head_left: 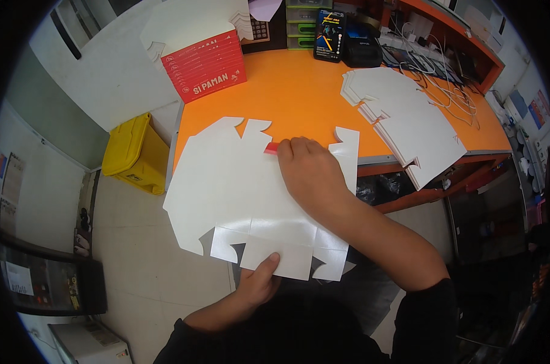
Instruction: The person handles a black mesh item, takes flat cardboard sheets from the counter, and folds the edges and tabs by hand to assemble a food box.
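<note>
A large die-cut cardboard box blank (226, 176), white side up, lies partly on the orange table and reaches over its near edge towards me. My left hand (261, 280) grips the blank's near flap, thumb on top and the other fingers mostly hidden beneath. At the far side of the blank, my right hand (308, 167) is closed with its fingers curled over the far flap. A small red strip (271, 147) of the printed side shows beside these fingers. Creases run across the near part of the blank, and its cut-out tabs stick out at the corners.
Red printed boxes (205, 70) are stacked at the far left of the orange table (299, 85). More flat white blanks (414, 121) lie in a pile on the right. Behind them are tangled white cables (438, 79) and a phone (330, 35). A yellow bin (129, 151) stands left of the table.
</note>
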Motion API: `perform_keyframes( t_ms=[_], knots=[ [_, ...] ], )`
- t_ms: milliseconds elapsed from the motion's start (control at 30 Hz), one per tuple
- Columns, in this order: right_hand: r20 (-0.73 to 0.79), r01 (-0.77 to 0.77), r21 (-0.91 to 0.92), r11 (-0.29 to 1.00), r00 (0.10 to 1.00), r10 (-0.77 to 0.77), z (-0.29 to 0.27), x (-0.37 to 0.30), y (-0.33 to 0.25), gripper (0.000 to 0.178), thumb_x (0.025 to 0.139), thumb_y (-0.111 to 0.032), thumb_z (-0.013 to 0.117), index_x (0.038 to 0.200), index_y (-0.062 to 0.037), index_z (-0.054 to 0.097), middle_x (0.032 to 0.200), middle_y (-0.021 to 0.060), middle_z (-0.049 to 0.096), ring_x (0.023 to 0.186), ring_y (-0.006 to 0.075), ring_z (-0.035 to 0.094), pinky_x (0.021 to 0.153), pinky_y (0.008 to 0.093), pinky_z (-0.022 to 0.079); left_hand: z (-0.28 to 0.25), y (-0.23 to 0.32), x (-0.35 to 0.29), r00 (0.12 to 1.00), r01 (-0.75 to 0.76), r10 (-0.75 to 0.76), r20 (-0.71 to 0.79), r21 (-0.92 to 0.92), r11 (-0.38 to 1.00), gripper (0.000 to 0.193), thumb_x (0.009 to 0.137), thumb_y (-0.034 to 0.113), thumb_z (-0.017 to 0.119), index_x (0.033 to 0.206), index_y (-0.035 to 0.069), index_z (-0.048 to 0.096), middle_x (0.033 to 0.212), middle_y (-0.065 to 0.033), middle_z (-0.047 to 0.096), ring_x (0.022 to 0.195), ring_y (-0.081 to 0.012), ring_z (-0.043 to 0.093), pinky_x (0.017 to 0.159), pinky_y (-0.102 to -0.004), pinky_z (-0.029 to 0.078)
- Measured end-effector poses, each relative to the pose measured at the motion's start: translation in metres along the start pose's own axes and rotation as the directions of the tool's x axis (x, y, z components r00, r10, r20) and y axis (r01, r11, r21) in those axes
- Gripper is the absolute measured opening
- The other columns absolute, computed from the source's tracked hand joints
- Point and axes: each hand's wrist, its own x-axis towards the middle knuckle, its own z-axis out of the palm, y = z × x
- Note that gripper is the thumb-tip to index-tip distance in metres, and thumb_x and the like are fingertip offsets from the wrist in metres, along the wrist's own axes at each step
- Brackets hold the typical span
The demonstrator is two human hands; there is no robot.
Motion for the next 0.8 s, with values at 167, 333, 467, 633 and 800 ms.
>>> perform_keyframes(
  t_ms=[167,333,467,633,800],
  knots=[
    [0.024,0.005,0.106,0.994,1.0,-0.007,-0.01,-0.026,-0.006,0.046,0.096,-0.017,0.06,0.13,0.0141,0.057,0.135,0.0336,0.06,0.131,0.0419,0.058,0.112,0.0429,0.046,0.006,0.002,0.0,0.994,0.05,-0.042,-0.104,0.078,0.996,0.046,0.102,0.013,0.054,0.146,0.007,0.044,0.138,-0.0116,0.057,0.13,-0.0276,0.056,0.11,-0.047,0.046],
    [0.188,-0.012,0.076,0.997,0.982,-0.002,-0.029,-0.02,-0.004,0.057,0.101,-0.031,0.057,0.136,0.0134,0.055,0.144,0.0341,0.055,0.136,0.0416,0.055,0.116,0.0438,0.042,0.014,0.005,0.001,0.99,0.049,-0.038,-0.133,0.08,0.996,0.046,0.101,0.013,0.055,0.145,0.007,0.044,0.137,-0.0113,0.057,0.129,-0.0281,0.056,0.11,-0.0471,0.045],
    [0.194,0.021,0.124,0.992,0.98,-0.045,-0.016,-0.023,0.006,0.053,0.101,-0.029,0.056,0.137,0.0103,0.056,0.143,0.031,0.057,0.135,0.0395,0.056,0.114,0.0433,0.044,0.021,0.009,0.004,0.98,0.058,-0.049,-0.194,0.038,0.998,0.048,0.099,0.013,0.057,0.145,0.008,0.045,0.136,-0.011,0.057,0.128,-0.0282,0.056,0.109,-0.0469,0.045],
    [0.25,-0.121,0.4,0.909,0.968,0.019,-0.041,-0.005,0.027,0.039,0.097,-0.019,0.06,0.13,0.0028,0.062,0.131,0.0239,0.066,0.124,0.0382,0.063,0.103,0.0456,0.051,0.016,0.014,0.003,0.971,0.069,-0.051,-0.236,0.069,0.995,0.048,0.097,0.014,0.058,0.143,0.005,0.046,0.133,-0.0114,0.059,0.126,-0.028,0.058,0.108,-0.0463,0.047],
    [0.343,-0.267,0.268,0.926,0.924,0.167,-0.038,0.025,0.039,0.034,0.096,-0.018,0.062,0.124,0.0013,0.064,0.123,0.0193,0.067,0.115,0.0374,0.065,0.098,0.0477,0.052,0.006,0.024,0.004,0.98,0.021,-0.014,-0.198,0.036,0.999,0.044,0.1,0.01,0.055,0.142,0.005,0.046,0.133,-0.0115,0.059,0.125,-0.0267,0.058,0.107,-0.045,0.047]
  ],
)
